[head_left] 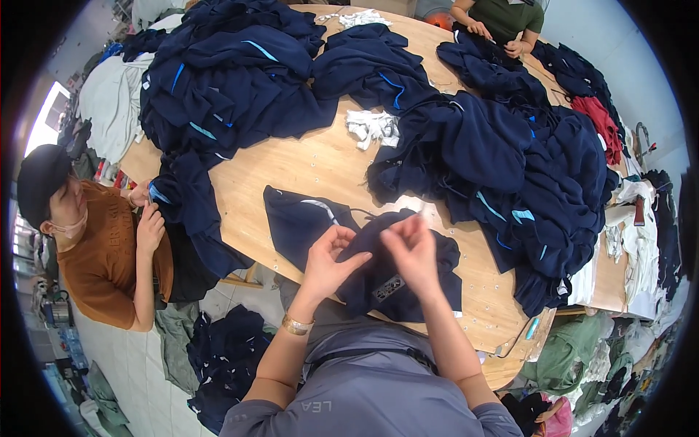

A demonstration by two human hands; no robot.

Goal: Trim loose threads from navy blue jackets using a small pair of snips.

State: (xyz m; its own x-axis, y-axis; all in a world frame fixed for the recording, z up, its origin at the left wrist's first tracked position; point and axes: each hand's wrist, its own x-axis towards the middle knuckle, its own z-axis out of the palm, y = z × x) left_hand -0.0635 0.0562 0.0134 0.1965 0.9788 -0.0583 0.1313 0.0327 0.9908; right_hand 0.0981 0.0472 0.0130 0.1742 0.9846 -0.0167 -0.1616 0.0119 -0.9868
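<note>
A navy blue garment (364, 285) lies bunched at the near edge of the table in front of me, with a pale printed patch on it. My left hand (329, 264) grips a raised fold of it between thumb and fingers. Just to the right, my right hand (413, 255) is bent over the same fold, its fingertips smeared by motion, so I cannot tell whether cloth is caught in them. A flat part of the garment with a white strip spreads to the left of my left hand.
Piles of navy garments cover the wooden table (291, 162) at far left (226, 80) and right (539, 175). White scraps (373, 129) lie between them. A light-blue tool (532, 328) sits near the right edge. One person (109, 247) at left and another (502, 25) at the far side handle navy cloth.
</note>
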